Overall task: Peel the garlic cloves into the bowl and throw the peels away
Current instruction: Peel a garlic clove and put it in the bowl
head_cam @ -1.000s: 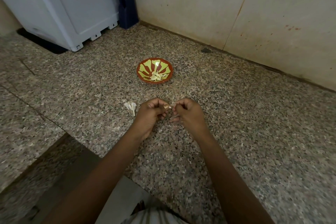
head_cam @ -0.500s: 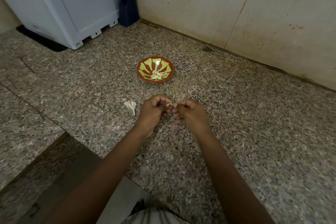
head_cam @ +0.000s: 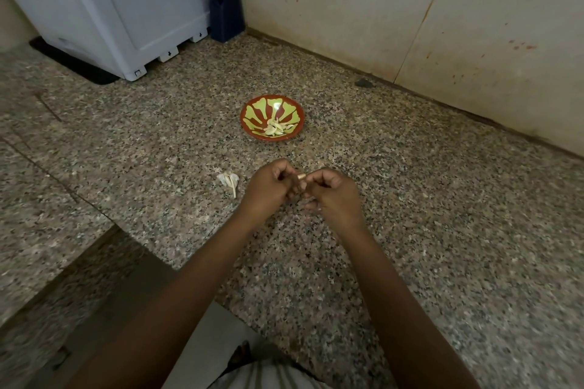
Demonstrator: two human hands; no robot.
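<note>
Although a full second has gone by, little has shifted: the left hand (head_cam: 267,191) and the right hand (head_cam: 336,196) stay knuckle to knuckle just above the tabletop (head_cam: 426,230). The garlic clove (head_cam: 301,177) between them now shows a small tan end where a paler bit showed before. The fingers (head_cam: 281,172) of both hands are curled tight and pinch the clove from either side. I judge from this that the skin is still being worked loose and this clove is not ready for the bowl (head_cam: 244,120), which sits well beyond the hands. Nothing new has landed in the bowl or on the peel heap (head_cam: 229,181) just left of the left hand. Counted: two hands, one clove in hand, one bowl, one small peel heap. The peeled cloves (head_cam: 274,130) in the bowl overlap; there are roughly half a dozen, but I cannot give an exact count.
</note>
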